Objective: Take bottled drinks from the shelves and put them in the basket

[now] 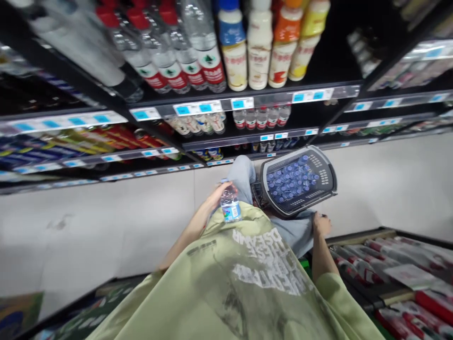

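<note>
The left hand (215, 196) is clamped around a small water bottle (230, 204) lifted clear of the basket (320, 163) of blue-capped bottles, while the right hand (321, 225) rests half-closed beside its near rim, so shelving that bottle looks like the step in hand.

A: Upper field, ten to two o'clock: what stands there?
B: Black shelving (247, 100) with blue price tags, carrying red-capped water bottles (184, 61) and tall drink bottles (260, 47).
A: And below it?
B: Pale tiled floor (106, 226) across the middle; a packaged-goods rack (399, 274) at four o'clock, another low display at eight o'clock.
</note>
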The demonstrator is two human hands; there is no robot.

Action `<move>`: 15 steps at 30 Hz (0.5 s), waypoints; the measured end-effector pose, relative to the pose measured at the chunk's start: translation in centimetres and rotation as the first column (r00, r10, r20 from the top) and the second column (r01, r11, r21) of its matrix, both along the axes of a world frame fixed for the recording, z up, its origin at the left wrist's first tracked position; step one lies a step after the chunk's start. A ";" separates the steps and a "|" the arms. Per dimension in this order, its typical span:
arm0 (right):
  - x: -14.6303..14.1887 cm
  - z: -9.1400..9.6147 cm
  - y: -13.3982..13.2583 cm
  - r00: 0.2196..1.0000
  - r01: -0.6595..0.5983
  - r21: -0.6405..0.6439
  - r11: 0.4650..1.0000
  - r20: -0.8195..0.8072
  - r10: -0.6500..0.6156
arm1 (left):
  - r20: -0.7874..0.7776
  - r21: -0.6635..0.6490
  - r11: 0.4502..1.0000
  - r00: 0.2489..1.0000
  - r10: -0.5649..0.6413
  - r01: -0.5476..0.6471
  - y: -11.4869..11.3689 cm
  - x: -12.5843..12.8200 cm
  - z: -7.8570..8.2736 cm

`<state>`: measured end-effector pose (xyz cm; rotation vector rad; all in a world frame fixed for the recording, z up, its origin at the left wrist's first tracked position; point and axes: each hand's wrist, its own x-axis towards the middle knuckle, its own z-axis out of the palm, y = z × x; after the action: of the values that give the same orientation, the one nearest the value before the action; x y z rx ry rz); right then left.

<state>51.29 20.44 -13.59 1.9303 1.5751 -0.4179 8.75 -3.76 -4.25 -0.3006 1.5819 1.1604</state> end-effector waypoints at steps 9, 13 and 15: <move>-0.3 -0.8 0.4 0.964 0.265 0.072 0.961 -0.026 -0.264 | -0.265 -0.047 0.999 0.964 -0.035 0.023 3.0 -0.6 1.7; -0.5 -0.6 0.3 0.959 0.282 0.066 0.957 -0.024 -0.281 | -0.431 -0.072 0.984 0.885 -0.177 0.161 4.0 -0.9 2.6; -0.5 -0.7 0.3 0.956 0.292 0.066 0.954 -0.024 -0.291 | -0.491 -0.099 0.975 0.843 -0.221 0.198 4.5 -1.1 2.8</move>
<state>50.74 20.72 -14.33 2.2273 1.3293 -0.5048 7.65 0.73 -1.45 0.1652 2.0375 1.0816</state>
